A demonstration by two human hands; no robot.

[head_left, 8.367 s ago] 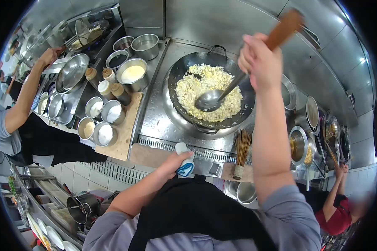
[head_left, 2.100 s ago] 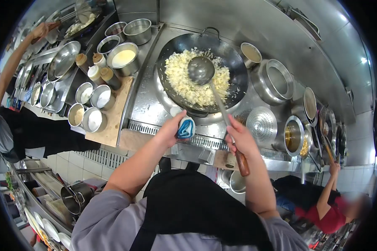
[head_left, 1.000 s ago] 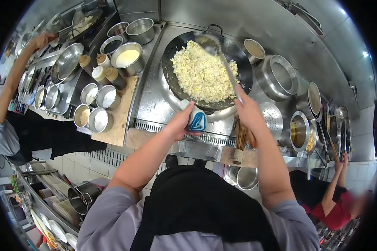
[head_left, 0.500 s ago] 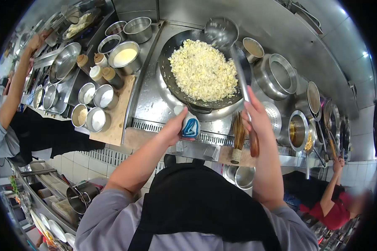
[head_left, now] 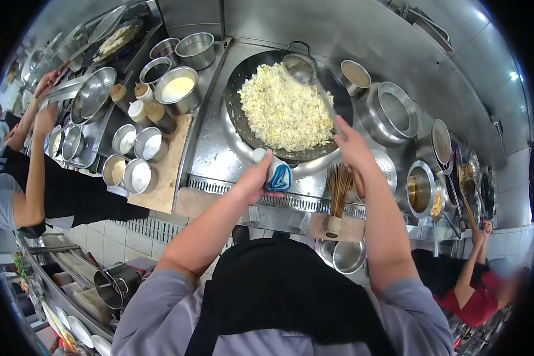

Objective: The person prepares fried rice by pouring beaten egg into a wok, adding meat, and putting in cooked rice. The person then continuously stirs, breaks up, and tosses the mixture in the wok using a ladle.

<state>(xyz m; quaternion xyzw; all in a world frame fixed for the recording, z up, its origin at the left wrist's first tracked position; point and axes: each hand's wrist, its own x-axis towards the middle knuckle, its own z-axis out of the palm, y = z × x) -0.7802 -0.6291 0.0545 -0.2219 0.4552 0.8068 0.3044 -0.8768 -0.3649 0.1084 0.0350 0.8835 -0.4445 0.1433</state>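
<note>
A black wok (head_left: 238, 127) on the stove holds a mound of egg fried rice (head_left: 286, 107). My left hand (head_left: 256, 180) is closed on a folded white and blue cloth (head_left: 279, 177) at the wok's near rim, where the near handle is mostly covered. My right hand (head_left: 354, 148) grips the long handle of a steel ladle (head_left: 301, 69), slightly blurred. The ladle's bowl rests at the far edge of the rice, just inside the far rim. Below my right hand, a bamboo brush (head_left: 338, 199) lies on the stove's front ledge.
Left of the wok, a wooden board (head_left: 171, 172) carries small seasoning tins (head_left: 141, 176) and squeeze bottles (head_left: 137, 111). Steel pots (head_left: 368, 121) and a perforated skimmer (head_left: 385, 172) stand to the right. Co-workers are at both sides, one in a red shirt (head_left: 474, 299).
The ladle's bowl has come down from above the wok's far right rim to the rice, moving left. My right hand has shifted slightly up and left; the cloth has moved a little right.
</note>
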